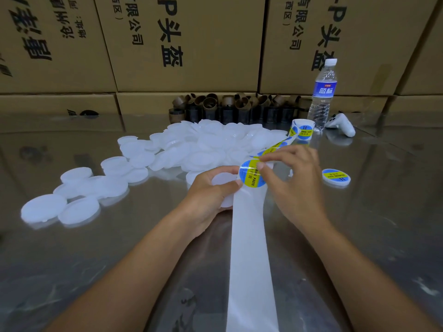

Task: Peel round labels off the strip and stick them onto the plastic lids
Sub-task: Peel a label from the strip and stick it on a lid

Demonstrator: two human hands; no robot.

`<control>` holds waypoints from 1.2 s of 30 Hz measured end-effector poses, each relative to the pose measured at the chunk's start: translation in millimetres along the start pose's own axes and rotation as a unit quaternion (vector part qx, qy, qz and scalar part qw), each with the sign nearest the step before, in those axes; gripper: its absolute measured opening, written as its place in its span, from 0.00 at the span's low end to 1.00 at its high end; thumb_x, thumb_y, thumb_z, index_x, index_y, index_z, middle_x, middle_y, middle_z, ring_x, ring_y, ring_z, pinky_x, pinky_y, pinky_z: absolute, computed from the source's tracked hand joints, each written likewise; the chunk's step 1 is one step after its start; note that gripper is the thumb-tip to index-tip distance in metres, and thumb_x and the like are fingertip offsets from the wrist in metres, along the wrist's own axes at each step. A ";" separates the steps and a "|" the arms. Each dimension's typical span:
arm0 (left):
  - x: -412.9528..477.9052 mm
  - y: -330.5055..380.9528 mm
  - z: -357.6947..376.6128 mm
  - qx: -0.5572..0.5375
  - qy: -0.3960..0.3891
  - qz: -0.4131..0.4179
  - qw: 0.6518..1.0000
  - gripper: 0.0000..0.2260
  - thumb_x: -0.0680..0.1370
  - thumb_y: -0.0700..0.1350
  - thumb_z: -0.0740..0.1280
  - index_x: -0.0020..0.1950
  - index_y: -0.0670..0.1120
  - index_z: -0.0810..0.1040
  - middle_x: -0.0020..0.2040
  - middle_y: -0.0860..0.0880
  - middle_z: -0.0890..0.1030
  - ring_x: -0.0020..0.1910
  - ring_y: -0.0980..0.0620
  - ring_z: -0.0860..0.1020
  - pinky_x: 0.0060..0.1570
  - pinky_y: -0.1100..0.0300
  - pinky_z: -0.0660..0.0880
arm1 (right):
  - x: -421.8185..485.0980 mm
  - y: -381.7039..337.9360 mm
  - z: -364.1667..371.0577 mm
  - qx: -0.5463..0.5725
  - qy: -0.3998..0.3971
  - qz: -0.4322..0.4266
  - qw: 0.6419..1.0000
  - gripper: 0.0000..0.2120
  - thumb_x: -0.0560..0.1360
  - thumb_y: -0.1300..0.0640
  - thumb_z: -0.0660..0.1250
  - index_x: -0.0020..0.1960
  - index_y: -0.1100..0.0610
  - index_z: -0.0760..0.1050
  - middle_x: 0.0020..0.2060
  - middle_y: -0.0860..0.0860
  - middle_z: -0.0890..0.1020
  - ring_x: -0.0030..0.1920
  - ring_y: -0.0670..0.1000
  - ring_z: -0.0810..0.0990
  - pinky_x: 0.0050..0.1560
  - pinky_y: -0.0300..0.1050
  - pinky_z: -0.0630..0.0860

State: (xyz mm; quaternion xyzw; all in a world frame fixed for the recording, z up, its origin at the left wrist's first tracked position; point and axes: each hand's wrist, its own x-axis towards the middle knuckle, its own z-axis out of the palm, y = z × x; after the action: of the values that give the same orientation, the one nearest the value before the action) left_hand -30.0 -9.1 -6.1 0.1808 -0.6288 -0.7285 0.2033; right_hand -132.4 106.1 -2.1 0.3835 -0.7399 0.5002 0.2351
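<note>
My left hand (208,195) grips a white plastic lid (224,185) near the table's middle. My right hand (292,178) pinches the edge of a round blue and yellow label (251,174) that sits on the white backing strip (249,248). The strip runs from a label roll (302,130) at the back, under my fingers, and down toward me off the frame's bottom. A large heap of blank white lids (191,149) spreads to the left and behind. One labelled lid (335,177) lies to the right of my right hand.
The table (96,259) is shiny metal. A water bottle (322,97) and a white controller (341,124) stand at the back right. Brown cardboard cores (235,107) line the back edge. Cardboard boxes (187,44) form a wall behind.
</note>
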 end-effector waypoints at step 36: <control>-0.3 -1.3 -0.2 0.032 0.001 0.038 0.999 0.09 0.78 0.35 0.66 0.50 0.48 0.81 0.49 0.44 0.81 0.44 0.49 0.77 0.49 0.55 0.76 | -0.3 5.2 0.8 0.021 -0.088 0.002 0.996 0.07 0.73 0.59 0.70 0.49 0.51 0.82 0.43 0.43 0.81 0.47 0.45 0.76 0.49 0.30 0.67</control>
State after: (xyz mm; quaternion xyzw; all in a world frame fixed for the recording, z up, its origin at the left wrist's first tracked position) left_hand -29.8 -9.0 -7.3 0.1636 -0.6583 -0.6994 0.2252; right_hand -136.4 106.5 -5.5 0.4291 -0.7477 0.4809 0.1600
